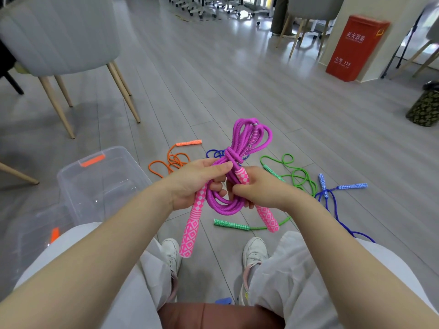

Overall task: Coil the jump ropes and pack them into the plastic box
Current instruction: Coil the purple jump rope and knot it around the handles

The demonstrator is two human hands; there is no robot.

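A purple jump rope (240, 141) with pink patterned handles is bundled into loops and wrapped around its middle. My left hand (192, 181) grips the bundle and one pink handle (193, 224), which hangs down. My right hand (259, 188) is closed around the other pink handle and the lower loops. On the floor beyond lie an orange rope (174, 160), a green rope (294, 176) and a blue rope (332, 193), all loose. A clear plastic box (102, 176) with an orange latch stands open at my left.
A clear lid (35, 236) with an orange latch lies by my left knee. A grey chair (64, 43) on wooden legs stands at the left. A red fire box (354, 46) and a patterned stool (425, 108) are at the right. My feet rest below the ropes.
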